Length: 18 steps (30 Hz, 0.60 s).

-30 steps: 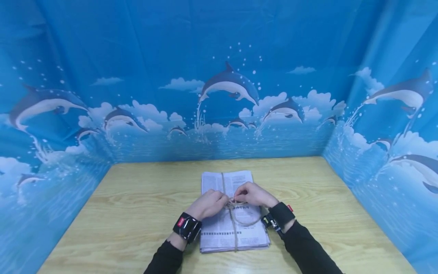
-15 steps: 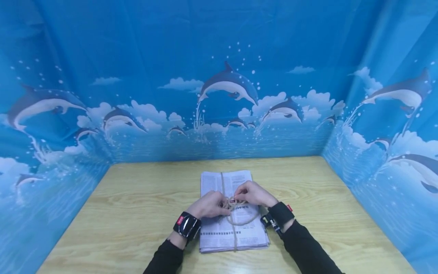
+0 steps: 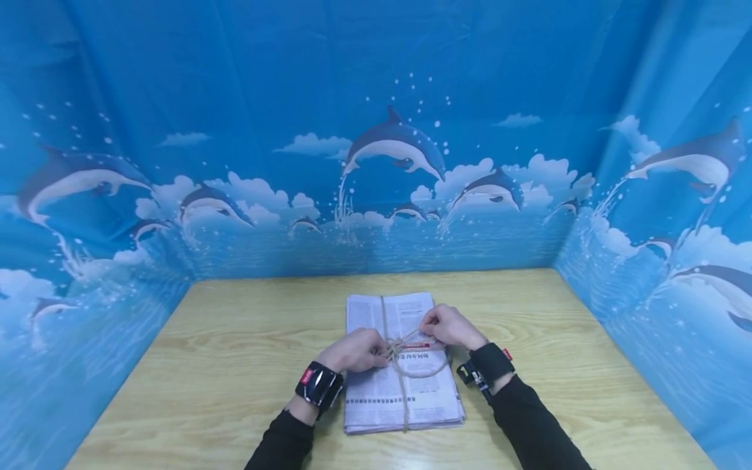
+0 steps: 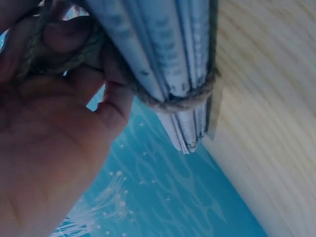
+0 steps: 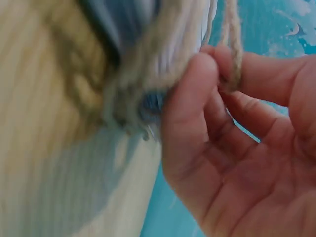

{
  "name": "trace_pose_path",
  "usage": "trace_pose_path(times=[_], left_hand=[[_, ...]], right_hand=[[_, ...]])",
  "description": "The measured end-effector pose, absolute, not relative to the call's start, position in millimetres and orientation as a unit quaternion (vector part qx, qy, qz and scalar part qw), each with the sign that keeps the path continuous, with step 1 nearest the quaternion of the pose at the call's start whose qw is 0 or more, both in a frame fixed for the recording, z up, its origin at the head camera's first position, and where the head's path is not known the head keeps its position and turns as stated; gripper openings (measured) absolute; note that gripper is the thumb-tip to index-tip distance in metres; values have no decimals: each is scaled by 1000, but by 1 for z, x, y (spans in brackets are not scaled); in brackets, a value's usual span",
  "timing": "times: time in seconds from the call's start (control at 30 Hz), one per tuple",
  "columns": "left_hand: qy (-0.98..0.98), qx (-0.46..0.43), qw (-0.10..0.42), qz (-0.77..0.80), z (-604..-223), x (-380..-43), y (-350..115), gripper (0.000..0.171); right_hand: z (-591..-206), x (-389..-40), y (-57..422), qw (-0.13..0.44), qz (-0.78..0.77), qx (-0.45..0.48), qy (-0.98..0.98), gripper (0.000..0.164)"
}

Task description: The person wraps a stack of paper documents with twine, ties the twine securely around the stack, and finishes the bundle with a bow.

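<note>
A stack of folded newspapers (image 3: 378, 415) lies on the table, with twine (image 3: 405, 399) running lengthwise and crosswise around it. At the middle of the top sheet the twine gathers in a bow-like tangle, with a round loop hanging to the right. My left hand (image 3: 356, 349) pinches twine just left of the tangle; in the left wrist view its fingers curl round the twine strands (image 4: 64, 61). Up and to the right, my right hand (image 3: 451, 326) pinches a twine loop (image 5: 234, 54) between thumb and fingertips. The other strands' ends are hidden.
The wooden table (image 3: 252, 365) extends around the stack on all sides. Blue dolphin-print curtains (image 3: 376, 241) close off its back and both sides. Black bands with small devices (image 3: 320, 388) sit on both wrists.
My right hand has moved to the right, drawing a twine loop out from the middle. More of the tangle and a red printed strip now show. The left hand has barely shifted.
</note>
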<state>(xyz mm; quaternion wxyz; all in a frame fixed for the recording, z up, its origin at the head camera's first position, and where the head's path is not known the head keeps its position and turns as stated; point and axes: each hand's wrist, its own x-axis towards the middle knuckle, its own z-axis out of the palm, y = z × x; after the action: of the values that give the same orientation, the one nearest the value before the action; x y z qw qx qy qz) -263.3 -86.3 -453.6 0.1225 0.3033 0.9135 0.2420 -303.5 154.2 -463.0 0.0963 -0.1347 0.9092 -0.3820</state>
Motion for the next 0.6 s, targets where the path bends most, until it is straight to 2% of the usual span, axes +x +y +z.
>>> trace_pose_path(times=[0.17, 0.4, 0.6], left_hand=[[920, 285, 130, 237, -450, -264, -88, 20], [924, 295, 118, 212, -446, -265, -91, 18], [930, 269, 137, 210, -444, -263, -94, 10]], right_hand=[[-460, -307, 161, 90, -365, -123, 918, 12], [-460, -309, 170, 84, -361, -102, 923, 10], [-461, -311, 171, 80, -361, -108, 923, 10]])
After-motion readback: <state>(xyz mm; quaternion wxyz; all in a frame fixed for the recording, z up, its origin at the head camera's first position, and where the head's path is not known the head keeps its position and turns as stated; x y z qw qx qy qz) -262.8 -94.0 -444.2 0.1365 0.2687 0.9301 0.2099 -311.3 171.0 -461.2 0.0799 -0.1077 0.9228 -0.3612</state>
